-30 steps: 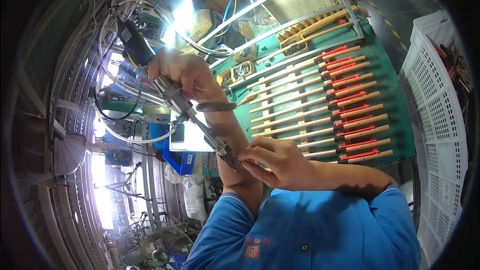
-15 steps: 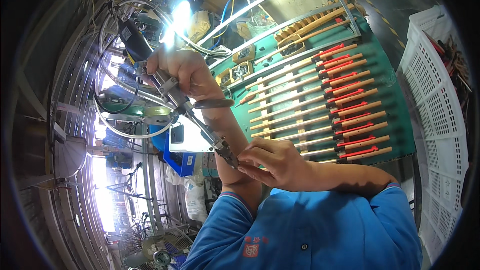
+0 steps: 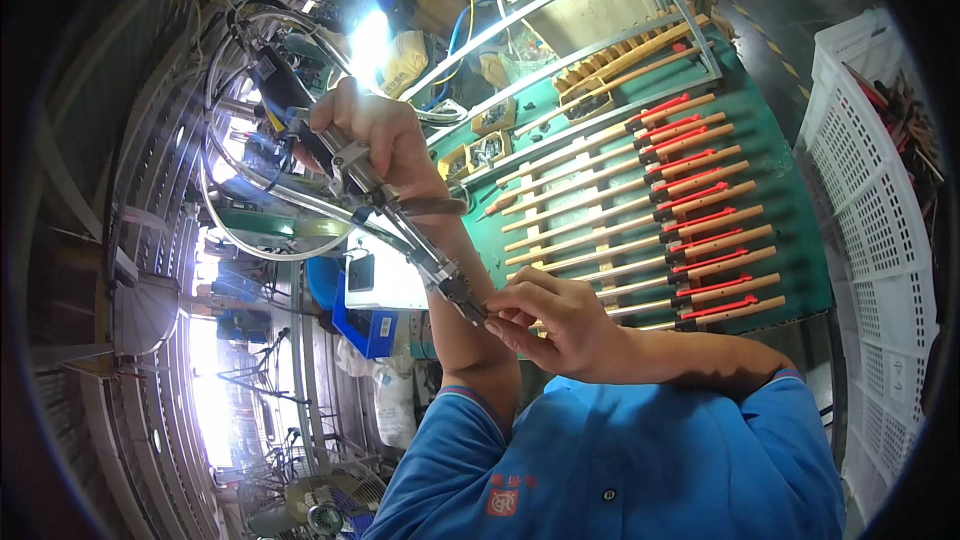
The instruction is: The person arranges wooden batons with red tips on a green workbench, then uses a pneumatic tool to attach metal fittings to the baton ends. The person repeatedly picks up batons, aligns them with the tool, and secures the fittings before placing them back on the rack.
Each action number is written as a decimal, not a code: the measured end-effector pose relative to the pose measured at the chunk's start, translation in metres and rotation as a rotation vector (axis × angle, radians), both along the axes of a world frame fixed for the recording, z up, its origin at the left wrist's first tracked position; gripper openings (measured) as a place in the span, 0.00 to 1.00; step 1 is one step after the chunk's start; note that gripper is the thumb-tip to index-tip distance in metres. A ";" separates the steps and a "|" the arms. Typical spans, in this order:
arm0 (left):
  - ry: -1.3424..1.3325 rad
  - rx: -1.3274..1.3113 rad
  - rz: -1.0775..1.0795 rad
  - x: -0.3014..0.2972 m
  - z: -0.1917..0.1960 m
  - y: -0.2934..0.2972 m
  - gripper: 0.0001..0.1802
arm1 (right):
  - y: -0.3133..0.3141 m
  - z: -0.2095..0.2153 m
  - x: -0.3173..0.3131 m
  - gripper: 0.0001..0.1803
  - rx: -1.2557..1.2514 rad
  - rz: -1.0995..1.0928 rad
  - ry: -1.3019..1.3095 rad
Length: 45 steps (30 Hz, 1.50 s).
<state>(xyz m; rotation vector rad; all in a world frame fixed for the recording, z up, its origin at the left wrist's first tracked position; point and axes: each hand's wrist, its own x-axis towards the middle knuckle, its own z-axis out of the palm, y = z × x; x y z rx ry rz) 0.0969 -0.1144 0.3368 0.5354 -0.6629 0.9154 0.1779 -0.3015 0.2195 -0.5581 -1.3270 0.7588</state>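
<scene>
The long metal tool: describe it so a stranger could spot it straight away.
Find the green table with its row of red-fitted wooden rods, then look left to the person's left hand. It grips the long metal tool, which slants down toward the right hand. Unlike the pale hose curving nearby, the tool is rigid-looking, straight and silvery-grey.

The tool [image 3: 405,232] is silver-grey. The counter [image 3: 800,270] is green, and the wooden rods [image 3: 728,192] across it are pale tan, each with black bands [image 3: 685,324] and bright red strips [image 3: 748,300] near one end. The shirt [image 3: 655,440] is blue, with a red square emblem [image 3: 503,502] and thin reddish and pale stripes along the sleeve edges [image 3: 468,396]. White covers the crate [image 3: 880,200], patterned with rows of small slots. A bin [image 3: 378,332] is deep blue; the cord [image 3: 470,2] beyond is yellow.
</scene>
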 end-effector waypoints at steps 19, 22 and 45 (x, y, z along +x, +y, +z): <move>0.238 0.138 0.169 -0.013 -0.015 0.005 0.12 | 0.005 -0.012 0.011 0.17 0.070 -0.304 -0.322; 0.270 0.166 0.220 -0.013 -0.021 0.010 0.14 | 0.009 -0.018 0.014 0.14 -0.026 -0.186 -0.340; 1.444 0.090 0.968 0.013 -0.039 0.018 0.21 | 0.044 -0.095 0.060 0.15 -0.473 0.240 0.067</move>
